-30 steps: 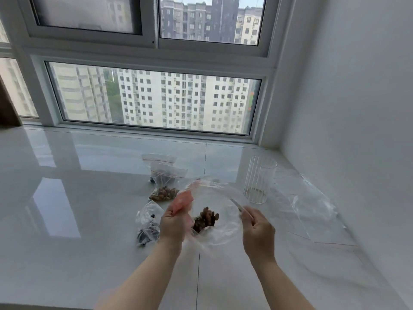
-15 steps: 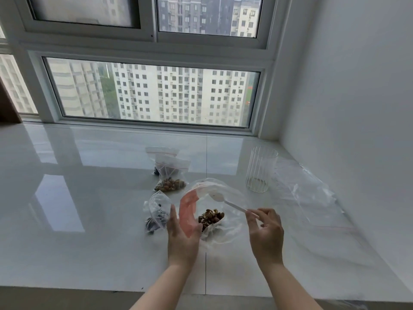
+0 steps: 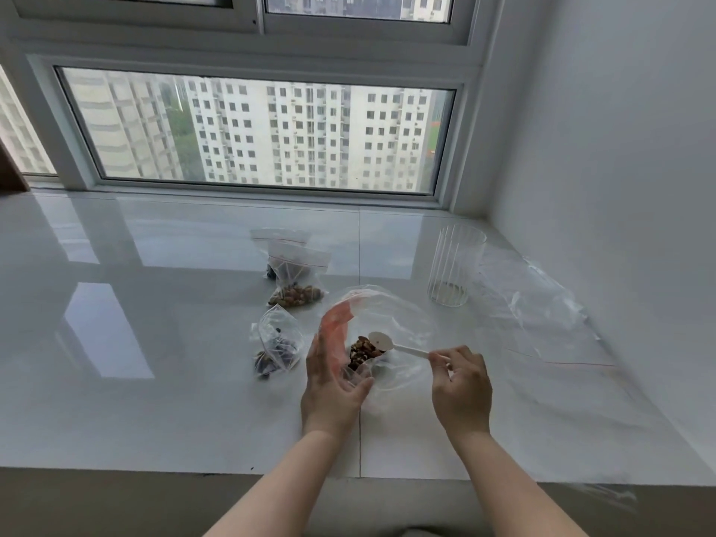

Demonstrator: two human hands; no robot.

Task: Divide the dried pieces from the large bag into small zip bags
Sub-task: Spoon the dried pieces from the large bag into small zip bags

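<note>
Large bag (image 3: 391,315) sat on the bench (image 3: 155,343), mouth held wide by the left hand (image 3: 333,381) gripping its rim. Right hand (image 3: 461,385) pinched one white spoon (image 3: 391,343) over the dried pieces (image 3: 360,352). Film looked thin, floppy and slippery, so best held at the rim. Pieces looked light and brittle. Small zip bags: three filled (image 3: 296,281), one possibly empty behind. One glass (image 3: 453,265).

Large bag (image 3: 391,315) held open at table (image 3: 155,343) centre, between left hand (image 3: 329,381) and right hand (image 3: 461,385). Dried pieces (image 3: 362,352) seen inside, spoon (image 3: 391,343) just above them. Small zip bags (image 3: 294,281) set left and behind. Glass (image 3: 455,265) placed behind right.
</note>
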